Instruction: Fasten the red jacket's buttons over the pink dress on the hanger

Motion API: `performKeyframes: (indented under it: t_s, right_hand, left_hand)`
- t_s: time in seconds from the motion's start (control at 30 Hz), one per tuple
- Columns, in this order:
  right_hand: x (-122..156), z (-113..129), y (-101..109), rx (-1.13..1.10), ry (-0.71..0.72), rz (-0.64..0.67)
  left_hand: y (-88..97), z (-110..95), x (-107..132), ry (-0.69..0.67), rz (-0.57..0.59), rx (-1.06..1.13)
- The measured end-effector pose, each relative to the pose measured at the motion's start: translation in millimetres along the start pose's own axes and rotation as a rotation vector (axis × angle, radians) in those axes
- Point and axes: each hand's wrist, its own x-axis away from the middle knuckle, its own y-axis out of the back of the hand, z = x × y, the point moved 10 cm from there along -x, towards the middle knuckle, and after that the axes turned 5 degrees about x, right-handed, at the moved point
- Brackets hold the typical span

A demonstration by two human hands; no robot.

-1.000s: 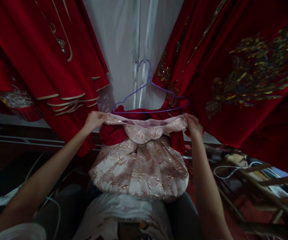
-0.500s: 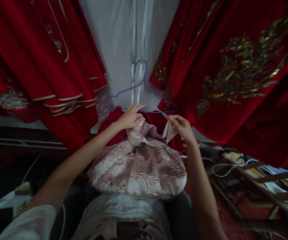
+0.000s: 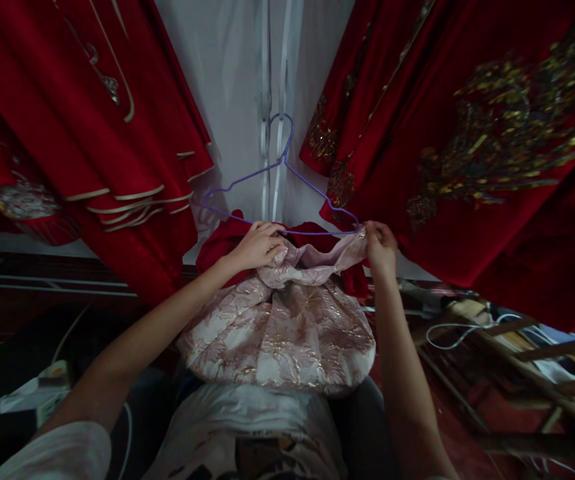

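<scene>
A pink brocade skirt point(image 3: 292, 333) with a shiny woven pattern lies gathered on my lap, its waistband turned up toward a purple wire hanger point(image 3: 250, 177). My left hand point(image 3: 260, 245) has its fingers bent over the left part of the waistband, just under the hanger's bottom bar. With thumb and fingers pinched, my right hand point(image 3: 381, 243) grips the other end of the waistband at the hanger's right corner. The band is stretched between both hands. Whether a loop there goes round the hanger is too small to tell. Red cloth point(image 3: 224, 243) lies behind the skirt.
Red garments with pale trim point(image 3: 132, 160) hang at left, and red garments with gold embroidery point(image 3: 487, 147) at right. The hanger's hook catches on white straps point(image 3: 266, 73). A wooden rack point(image 3: 512, 373) with a white cable stands lower right; a small white box point(image 3: 50, 397) is lower left.
My right hand has moved right and slightly up, pulling the waistband out to the hanger's corner. My left hand has dropped a little and its fingers have curled. The hanger has shifted slightly.
</scene>
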Motion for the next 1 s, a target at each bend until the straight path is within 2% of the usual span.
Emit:
performKeyframes:
  t_s: [0.1,0.3,0.43,0.67,0.83,1.0]
  right_hand:
    - [1.9,7.7,-7.0,-0.128,-0.011,0.041]
    - [-2.9,2.4,-1.2,-0.214,-0.035,0.033]
    - [-3.3,12.7,0.4,-0.184,-0.001,0.029]
    - [-18.2,36.7,-18.2,-0.034,0.047,0.149]
    - [-26.9,58.6,-46.3,0.145,0.14,0.263]
    - [-28.6,71.2,-90.5,0.184,0.203,0.382]
  left_hand:
    - [0.4,-4.2,0.1,-0.013,-0.001,-0.029]
    - [1.4,-6.1,1.0,-0.018,-0.015,-0.061]
    - [2.7,-7.8,1.3,-0.028,-0.013,-0.06]
    - [2.4,-7.5,1.1,-0.047,-0.024,0.011]
    - [0.6,-5.2,0.1,-0.035,-0.031,0.075]
    - [-4.3,-0.2,-2.1,-0.017,-0.057,0.111]
